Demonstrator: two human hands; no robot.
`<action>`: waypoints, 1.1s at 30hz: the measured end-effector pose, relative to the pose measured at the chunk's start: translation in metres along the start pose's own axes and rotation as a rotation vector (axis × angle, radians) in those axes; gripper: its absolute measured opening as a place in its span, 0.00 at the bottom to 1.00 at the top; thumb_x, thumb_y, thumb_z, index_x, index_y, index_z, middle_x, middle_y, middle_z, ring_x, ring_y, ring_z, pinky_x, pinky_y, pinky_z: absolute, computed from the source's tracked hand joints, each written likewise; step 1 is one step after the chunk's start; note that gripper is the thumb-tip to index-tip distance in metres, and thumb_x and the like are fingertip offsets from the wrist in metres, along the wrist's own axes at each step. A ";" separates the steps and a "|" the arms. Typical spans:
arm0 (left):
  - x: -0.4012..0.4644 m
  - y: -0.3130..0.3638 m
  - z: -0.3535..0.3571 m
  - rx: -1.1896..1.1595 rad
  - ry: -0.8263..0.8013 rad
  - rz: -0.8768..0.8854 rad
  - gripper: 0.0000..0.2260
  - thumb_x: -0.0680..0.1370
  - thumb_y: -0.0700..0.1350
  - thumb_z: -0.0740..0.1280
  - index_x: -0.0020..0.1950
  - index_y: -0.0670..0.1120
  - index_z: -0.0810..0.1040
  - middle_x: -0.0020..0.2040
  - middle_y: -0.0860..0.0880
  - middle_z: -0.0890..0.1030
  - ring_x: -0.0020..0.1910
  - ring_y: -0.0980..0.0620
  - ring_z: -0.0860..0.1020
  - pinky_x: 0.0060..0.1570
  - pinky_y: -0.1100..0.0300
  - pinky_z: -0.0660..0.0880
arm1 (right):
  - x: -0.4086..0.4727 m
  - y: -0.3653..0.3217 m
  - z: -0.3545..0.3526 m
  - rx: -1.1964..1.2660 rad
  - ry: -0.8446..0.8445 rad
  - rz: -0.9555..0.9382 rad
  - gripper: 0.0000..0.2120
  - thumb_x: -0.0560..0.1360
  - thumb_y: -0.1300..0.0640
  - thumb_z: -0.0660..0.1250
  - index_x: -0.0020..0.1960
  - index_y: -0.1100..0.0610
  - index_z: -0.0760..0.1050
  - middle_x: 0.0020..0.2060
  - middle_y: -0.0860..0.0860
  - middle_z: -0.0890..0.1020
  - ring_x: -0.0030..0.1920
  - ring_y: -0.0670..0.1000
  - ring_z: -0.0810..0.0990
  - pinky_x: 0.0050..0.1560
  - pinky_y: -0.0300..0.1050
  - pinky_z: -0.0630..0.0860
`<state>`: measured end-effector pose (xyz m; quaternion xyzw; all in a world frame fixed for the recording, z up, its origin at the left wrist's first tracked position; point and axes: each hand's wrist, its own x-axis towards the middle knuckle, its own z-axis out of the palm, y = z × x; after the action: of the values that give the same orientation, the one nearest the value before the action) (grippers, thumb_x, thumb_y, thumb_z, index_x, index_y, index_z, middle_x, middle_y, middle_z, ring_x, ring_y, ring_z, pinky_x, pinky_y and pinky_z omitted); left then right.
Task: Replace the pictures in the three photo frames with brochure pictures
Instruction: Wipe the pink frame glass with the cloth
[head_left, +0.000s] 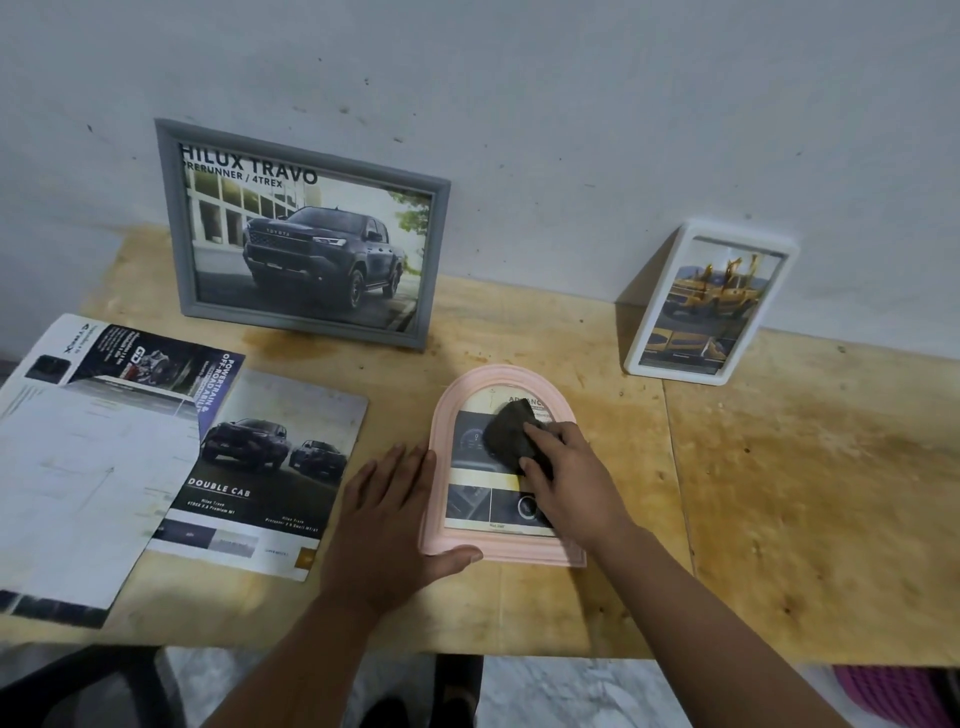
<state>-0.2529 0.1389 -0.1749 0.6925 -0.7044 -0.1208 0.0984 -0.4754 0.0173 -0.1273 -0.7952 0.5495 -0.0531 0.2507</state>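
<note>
A pink arched photo frame lies flat, face up, on the wooden table, near its front edge and a little right of the middle. It holds a brochure picture of car interior details. The left hand rests flat on the table against the frame's left side, fingers straight and spread, the thumb laid along the frame's lower left corner; its grip is apart and holds nothing. The right hand presses a dark cloth onto the frame's glass, fingers curled over the cloth so that its grip is clamped on it. At the back, a grey rectangular frame stands leaning against the wall and shows a dark pickup under the words HILUX TRAVO. Further right, a white frame leans on the wall as well, holding a picture of yellow vehicles. To the left of the hands lie brochure pages, one overlapping another, the nearer page printed DOUBLE CAB.
</note>
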 end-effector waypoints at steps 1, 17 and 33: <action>0.000 0.000 0.000 -0.001 0.005 0.002 0.52 0.70 0.81 0.58 0.79 0.41 0.68 0.78 0.43 0.70 0.80 0.43 0.65 0.76 0.39 0.63 | 0.001 -0.001 -0.003 0.066 -0.013 0.031 0.25 0.82 0.53 0.65 0.78 0.54 0.67 0.64 0.51 0.72 0.61 0.53 0.75 0.62 0.46 0.76; 0.001 0.001 0.000 0.012 -0.009 -0.008 0.53 0.69 0.82 0.58 0.80 0.42 0.67 0.79 0.43 0.69 0.80 0.43 0.64 0.77 0.40 0.61 | 0.045 -0.013 -0.023 -0.084 0.011 -0.013 0.27 0.77 0.60 0.65 0.75 0.49 0.69 0.64 0.51 0.78 0.62 0.55 0.73 0.56 0.54 0.78; 0.000 0.001 -0.001 0.022 0.006 -0.003 0.53 0.69 0.82 0.59 0.79 0.41 0.69 0.78 0.43 0.71 0.79 0.42 0.66 0.75 0.39 0.63 | -0.022 0.024 0.004 -0.255 0.094 -0.513 0.18 0.80 0.54 0.63 0.69 0.54 0.77 0.53 0.50 0.81 0.47 0.53 0.78 0.37 0.46 0.78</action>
<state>-0.2538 0.1384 -0.1739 0.6950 -0.7043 -0.1111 0.0927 -0.5032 0.0324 -0.1380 -0.9300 0.3435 -0.0821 0.1015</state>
